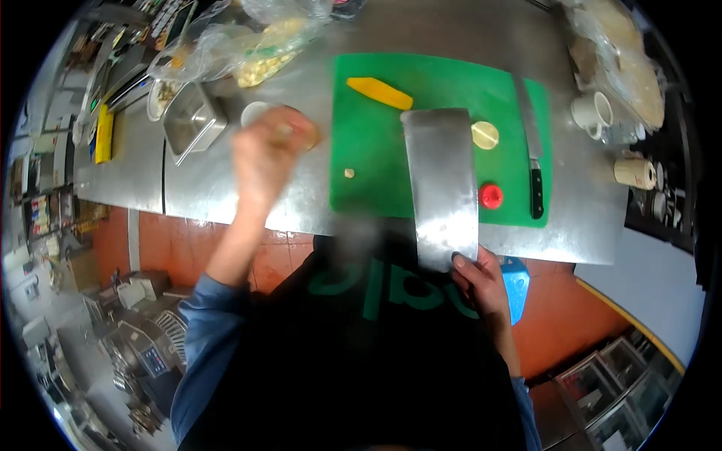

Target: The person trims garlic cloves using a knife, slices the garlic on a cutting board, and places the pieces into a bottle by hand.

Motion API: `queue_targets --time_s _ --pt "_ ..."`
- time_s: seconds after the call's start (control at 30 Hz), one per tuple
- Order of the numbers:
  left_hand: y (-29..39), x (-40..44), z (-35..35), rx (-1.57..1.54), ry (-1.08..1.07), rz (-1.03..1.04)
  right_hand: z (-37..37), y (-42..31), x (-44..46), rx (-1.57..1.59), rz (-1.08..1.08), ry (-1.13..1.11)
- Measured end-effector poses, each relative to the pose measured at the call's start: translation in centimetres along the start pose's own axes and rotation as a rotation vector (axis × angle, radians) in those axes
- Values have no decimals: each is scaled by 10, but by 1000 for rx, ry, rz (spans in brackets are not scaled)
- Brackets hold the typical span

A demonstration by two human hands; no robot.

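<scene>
My right hand (481, 279) grips the near end of a long rectangular metal pan or tray (444, 180), its thumb on the edge. The metal piece is tilted up over the front of a green cutting board (376, 180). My left hand (271, 146) is raised left of the board, smeared by motion, beside a white round cup or bowl (256, 113); whether it holds anything is unclear. On the board lie a yellow peeled piece (380, 92), a pale round slice (485, 135), a small pale cube (349, 173), a red round cap (491, 196) and a black-handled knife (532, 150).
An empty-looking metal container (194, 116) stands at the left, near plastic bags (263, 56) with pale chopped pieces. A white mug (592, 111), a wrapped package (617, 60) and a beige can-like object (634, 174) sit at the right. The steel table (301, 214) ends just before my apron.
</scene>
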State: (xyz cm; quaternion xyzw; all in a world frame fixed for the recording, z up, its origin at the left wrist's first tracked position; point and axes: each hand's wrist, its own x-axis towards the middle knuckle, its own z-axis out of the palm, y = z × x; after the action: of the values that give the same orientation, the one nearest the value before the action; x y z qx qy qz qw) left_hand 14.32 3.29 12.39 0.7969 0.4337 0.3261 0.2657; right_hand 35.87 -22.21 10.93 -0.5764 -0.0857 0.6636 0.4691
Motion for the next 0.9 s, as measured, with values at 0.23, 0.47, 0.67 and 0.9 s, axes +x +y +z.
queue_targets --time_s 0.23,0.47,0.67,0.9 --pt "-20 22 -42 449 122 -118 -13 -11 19 -121 -10 -281" --pt "-37 25 -37 450 30 -128 -2 -18 19 -61 8 -286" --pt "-52 19 -55 213 147 33 44 11 2 2 -140 -219" --pt "-119 -59 -152 -1040 71 -775 186 51 9 -94 -167 -252"
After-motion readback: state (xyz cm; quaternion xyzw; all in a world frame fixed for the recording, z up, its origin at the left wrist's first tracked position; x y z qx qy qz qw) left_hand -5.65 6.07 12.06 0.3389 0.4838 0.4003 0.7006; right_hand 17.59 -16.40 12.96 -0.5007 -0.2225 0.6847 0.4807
